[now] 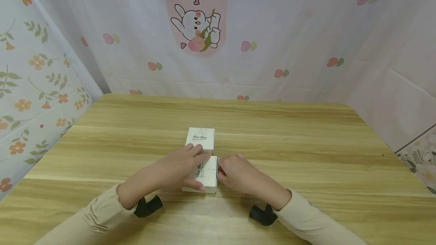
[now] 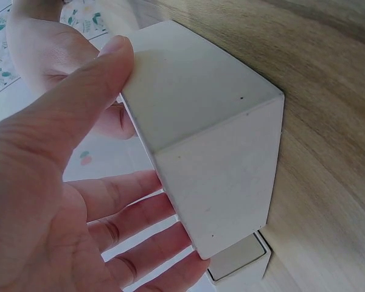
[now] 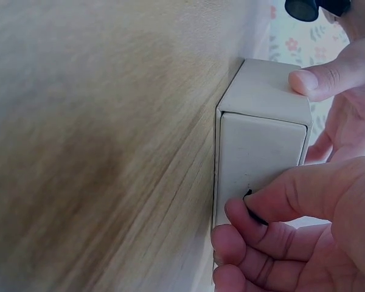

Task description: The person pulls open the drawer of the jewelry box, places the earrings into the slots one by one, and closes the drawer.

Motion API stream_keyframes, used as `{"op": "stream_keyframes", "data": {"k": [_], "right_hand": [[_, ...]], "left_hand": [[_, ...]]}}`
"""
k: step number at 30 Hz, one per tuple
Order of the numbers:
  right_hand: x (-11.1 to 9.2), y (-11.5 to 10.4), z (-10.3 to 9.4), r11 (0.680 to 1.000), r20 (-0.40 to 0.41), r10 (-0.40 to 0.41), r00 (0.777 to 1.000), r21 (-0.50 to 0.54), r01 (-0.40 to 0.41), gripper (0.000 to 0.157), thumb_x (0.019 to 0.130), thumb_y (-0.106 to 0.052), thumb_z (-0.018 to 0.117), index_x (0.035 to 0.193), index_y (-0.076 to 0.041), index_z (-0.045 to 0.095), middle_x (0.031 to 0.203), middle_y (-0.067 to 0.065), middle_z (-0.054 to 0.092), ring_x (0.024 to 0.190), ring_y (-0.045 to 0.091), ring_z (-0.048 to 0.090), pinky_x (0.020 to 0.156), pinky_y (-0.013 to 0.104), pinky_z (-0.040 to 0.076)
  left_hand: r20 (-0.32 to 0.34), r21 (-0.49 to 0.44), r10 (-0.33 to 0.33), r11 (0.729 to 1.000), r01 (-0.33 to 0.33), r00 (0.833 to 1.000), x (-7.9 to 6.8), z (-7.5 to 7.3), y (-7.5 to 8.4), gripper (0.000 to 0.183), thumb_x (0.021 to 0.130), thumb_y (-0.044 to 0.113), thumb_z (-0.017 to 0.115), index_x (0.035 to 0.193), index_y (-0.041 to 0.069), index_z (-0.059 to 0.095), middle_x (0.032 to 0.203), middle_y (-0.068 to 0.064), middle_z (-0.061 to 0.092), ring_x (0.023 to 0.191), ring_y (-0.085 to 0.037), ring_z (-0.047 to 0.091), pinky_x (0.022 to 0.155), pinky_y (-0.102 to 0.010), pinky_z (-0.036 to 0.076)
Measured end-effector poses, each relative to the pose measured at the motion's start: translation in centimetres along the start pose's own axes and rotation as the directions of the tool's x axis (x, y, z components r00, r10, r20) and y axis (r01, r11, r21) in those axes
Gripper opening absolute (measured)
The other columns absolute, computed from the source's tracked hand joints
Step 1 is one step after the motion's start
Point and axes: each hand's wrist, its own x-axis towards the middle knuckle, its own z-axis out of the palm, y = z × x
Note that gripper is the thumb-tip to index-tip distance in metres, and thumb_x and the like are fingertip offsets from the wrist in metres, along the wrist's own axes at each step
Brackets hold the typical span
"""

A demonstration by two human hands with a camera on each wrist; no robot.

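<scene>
A white sleeve box with a drawer (image 1: 210,177) lies flat on the table, printed script on its top. My left hand (image 1: 177,166) holds it from the left, thumb at the near side and fingers spread over the top. In the right wrist view, the drawer front (image 3: 261,146) sits inside the sleeve's open end. My right hand (image 1: 238,174) pinches a small black pull tab (image 3: 256,216) on that front between thumb and index finger. Just behind stands a second white box (image 1: 201,134), printed "Best Wishes".
The wooden table (image 1: 306,139) extends around both boxes. Behind it hangs a white curtain (image 1: 289,25) with a rabbit print, and a floral cloth (image 1: 37,67) covers the left side. Black wrist mounts (image 1: 263,214) sit beneath the beige sleeves.
</scene>
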Motion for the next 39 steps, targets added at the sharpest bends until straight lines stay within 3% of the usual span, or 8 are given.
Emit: {"op": "stream_keyframes", "data": {"k": [15,21,23,29,33,39], "right_hand": [[0.1,0.0,-0.1,1.0,0.017,0.006,1.0,0.021,-0.006,0.018,0.085,-0.015,0.059,0.067,-0.016,0.057,0.058,-0.008,0.046,0.056,0.008,0.039,0.062,0.026,0.028],[0.1,0.5,-0.8,0.99,-0.006,0.055,0.998,0.128,-0.054,0.01,0.085,-0.013,0.064,0.076,-0.013,0.059,0.064,-0.007,0.051,0.059,0.008,0.045,0.061,0.025,0.037],[0.1,0.7,-1.0,0.987,-0.03,0.035,0.999,0.156,-0.03,0.005,0.085,-0.011,0.064,0.086,-0.012,0.06,0.074,-0.005,0.055,0.066,0.009,0.05,0.062,0.023,0.042],[0.2,1.1,-1.2,0.981,-0.077,-0.125,0.989,0.139,0.135,0.025,0.082,-0.002,0.067,0.103,-0.014,0.06,0.106,0.0,0.055,0.086,0.013,0.053,0.071,0.026,0.047],[0.2,1.3,-1.1,0.968,-0.065,-0.188,0.98,0.159,0.196,0.024,0.081,-0.003,0.069,0.102,-0.013,0.061,0.11,0.001,0.057,0.096,0.015,0.055,0.08,0.03,0.049],[0.3,1.6,-1.0,0.963,-0.039,-0.21,0.977,0.165,0.214,0.02,0.081,-0.005,0.069,0.099,-0.013,0.063,0.108,-0.002,0.059,0.099,0.013,0.057,0.084,0.03,0.05]], "left_hand": [[0.009,0.004,-0.002,1.0,0.002,1.0,0.1,0.0,0.0,0.077,0.074,0.055,0.067,0.13,0.005,0.05,0.111,-0.002,0.049,0.093,-0.016,0.044,0.081,-0.028,0.042],[0.015,0.008,-0.005,1.0,0.005,1.0,0.1,0.0,0.0,0.076,0.075,0.055,0.067,0.13,0.005,0.051,0.111,-0.002,0.049,0.093,-0.016,0.043,0.081,-0.029,0.042],[0.015,0.01,-0.005,1.0,0.005,1.0,0.0,0.0,0.0,0.076,0.075,0.055,0.066,0.13,0.005,0.051,0.11,-0.002,0.049,0.093,-0.015,0.043,0.08,-0.028,0.042],[0.01,0.0,-0.005,1.0,0.005,1.0,0.0,0.0,0.0,0.076,0.075,0.056,0.065,0.131,0.007,0.051,0.102,0.002,0.047,0.087,-0.013,0.039,0.074,-0.025,0.038],[0.006,-0.014,-0.007,1.0,0.007,1.0,0.0,0.0,0.0,0.073,0.074,0.055,0.066,0.128,0.008,0.053,0.102,0.002,0.046,0.086,-0.013,0.039,0.073,-0.024,0.038],[0.007,-0.027,-0.015,1.0,0.015,1.0,0.1,0.0,0.0,0.073,0.073,0.055,0.068,0.128,0.009,0.053,0.103,0.002,0.046,0.086,-0.013,0.038,0.072,-0.023,0.037]]}}
